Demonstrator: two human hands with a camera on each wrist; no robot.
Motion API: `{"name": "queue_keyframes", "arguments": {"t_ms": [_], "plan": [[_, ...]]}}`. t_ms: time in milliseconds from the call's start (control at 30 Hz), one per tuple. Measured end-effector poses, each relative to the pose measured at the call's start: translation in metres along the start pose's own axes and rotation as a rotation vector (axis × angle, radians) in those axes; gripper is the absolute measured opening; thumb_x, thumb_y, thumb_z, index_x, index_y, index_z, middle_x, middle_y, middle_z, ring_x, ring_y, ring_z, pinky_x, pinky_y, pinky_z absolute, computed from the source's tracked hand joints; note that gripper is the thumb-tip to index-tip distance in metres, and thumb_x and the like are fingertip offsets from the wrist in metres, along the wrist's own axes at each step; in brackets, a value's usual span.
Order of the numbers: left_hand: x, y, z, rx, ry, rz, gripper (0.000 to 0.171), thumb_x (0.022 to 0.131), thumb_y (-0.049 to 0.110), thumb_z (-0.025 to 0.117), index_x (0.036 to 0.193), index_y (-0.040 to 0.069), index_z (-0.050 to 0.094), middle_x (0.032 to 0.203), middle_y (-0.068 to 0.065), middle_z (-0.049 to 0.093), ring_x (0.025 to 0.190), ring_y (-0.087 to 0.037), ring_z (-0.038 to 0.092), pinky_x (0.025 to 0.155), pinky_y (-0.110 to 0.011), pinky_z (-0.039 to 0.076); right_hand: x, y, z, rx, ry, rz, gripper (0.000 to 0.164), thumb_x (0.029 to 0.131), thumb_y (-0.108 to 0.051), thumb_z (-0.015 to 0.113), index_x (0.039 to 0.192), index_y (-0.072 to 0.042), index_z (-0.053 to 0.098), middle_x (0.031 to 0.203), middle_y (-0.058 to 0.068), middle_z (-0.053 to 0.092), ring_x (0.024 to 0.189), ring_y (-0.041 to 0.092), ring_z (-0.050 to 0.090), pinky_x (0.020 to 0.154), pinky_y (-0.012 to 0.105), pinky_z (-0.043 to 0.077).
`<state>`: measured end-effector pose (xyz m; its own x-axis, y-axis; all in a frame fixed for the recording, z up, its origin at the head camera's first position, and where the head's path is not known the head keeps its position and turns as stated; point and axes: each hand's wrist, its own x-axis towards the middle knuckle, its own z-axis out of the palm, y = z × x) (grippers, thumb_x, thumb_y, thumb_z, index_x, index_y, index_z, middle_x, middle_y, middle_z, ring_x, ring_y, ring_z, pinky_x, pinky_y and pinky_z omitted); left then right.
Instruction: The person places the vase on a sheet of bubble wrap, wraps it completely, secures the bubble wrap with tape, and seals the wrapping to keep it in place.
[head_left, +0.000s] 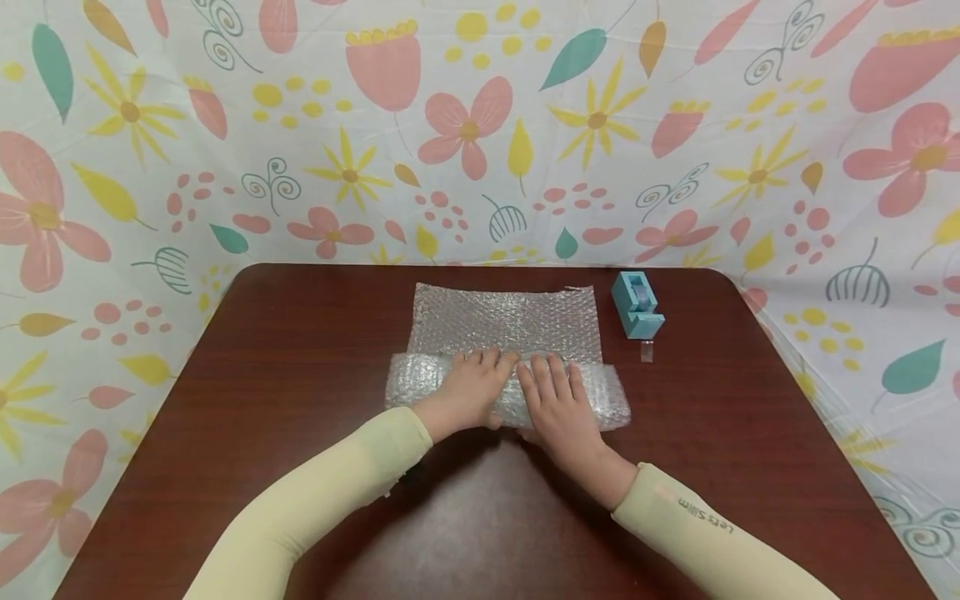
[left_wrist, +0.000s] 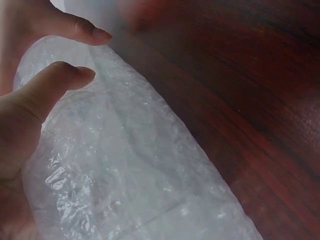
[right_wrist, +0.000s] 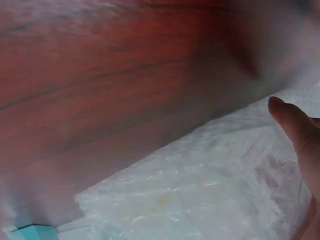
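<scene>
A thick roll of clear bubble wrap (head_left: 611,396) lies crosswise on the table, and a flat stretch of the same sheet (head_left: 506,318) extends from behind it toward the back. Whatever is inside the roll cannot be made out. My left hand (head_left: 468,390) holds the roll left of its middle, fingers over the top and thumb on the near side. Close beside it, my right hand (head_left: 561,414) holds the roll right of the middle in the same way. Both thumbs show against the plastic in the left wrist view, where the left thumb (left_wrist: 55,85) is bent.
A light-blue tape dispenser (head_left: 637,306) stands at the back right, a short strip of clear tape (head_left: 647,351) hanging from its front. The brown wooden table (head_left: 300,333) reaches back to a flower-printed cloth (head_left: 465,200), which also hangs along both sides.
</scene>
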<state>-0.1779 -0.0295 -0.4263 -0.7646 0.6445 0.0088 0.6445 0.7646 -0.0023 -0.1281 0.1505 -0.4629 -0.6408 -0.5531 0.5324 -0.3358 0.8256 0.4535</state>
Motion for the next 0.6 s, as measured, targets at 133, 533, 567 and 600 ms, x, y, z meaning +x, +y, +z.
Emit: {"name": "queue_keyframes", "arguments": {"t_ms": [133,533,567,600], "plan": [[0.001,-0.002,-0.003,-0.020,-0.030,-0.011,0.102,0.073,0.050,0.090,0.152,0.011,0.039,0.142,-0.017,0.059,0.121,-0.036,0.066,0.101,-0.054,0.054,0.005,0.002,-0.003,0.060,-0.059,0.005,0.121,0.041,-0.066,0.096,0.137,-0.004,0.053,0.133,0.020,0.061,0.122,0.037,0.060,0.100,0.048,0.054],[0.004,-0.005,-0.008,-0.084,-0.112,-0.027,0.106,0.072,0.052,0.089,0.154,0.009,0.037,0.146,-0.016,0.058,0.125,-0.036,0.065,0.103,-0.056,0.053,0.019,0.012,-0.012,0.179,-0.191,-0.016,0.115,0.046,-0.063,0.097,0.135,-0.003,0.054,0.133,0.023,0.061,0.122,0.038,0.062,0.100,0.047,0.056],[0.004,-0.006,-0.008,-0.089,-0.121,-0.023,0.106,0.072,0.052,0.089,0.155,0.009,0.037,0.147,-0.016,0.058,0.125,-0.036,0.065,0.104,-0.056,0.052,0.020,0.013,-0.014,0.191,-0.205,-0.017,0.115,0.047,-0.063,0.097,0.135,-0.003,0.054,0.134,0.023,0.061,0.122,0.038,0.061,0.100,0.047,0.056],[0.004,-0.006,-0.008,-0.097,-0.129,-0.020,0.107,0.072,0.051,0.089,0.155,0.009,0.036,0.147,-0.016,0.057,0.125,-0.036,0.065,0.104,-0.057,0.052,0.021,0.013,-0.015,0.204,-0.218,-0.019,0.115,0.048,-0.063,0.097,0.135,-0.003,0.054,0.134,0.023,0.061,0.123,0.039,0.061,0.100,0.048,0.056]]}}
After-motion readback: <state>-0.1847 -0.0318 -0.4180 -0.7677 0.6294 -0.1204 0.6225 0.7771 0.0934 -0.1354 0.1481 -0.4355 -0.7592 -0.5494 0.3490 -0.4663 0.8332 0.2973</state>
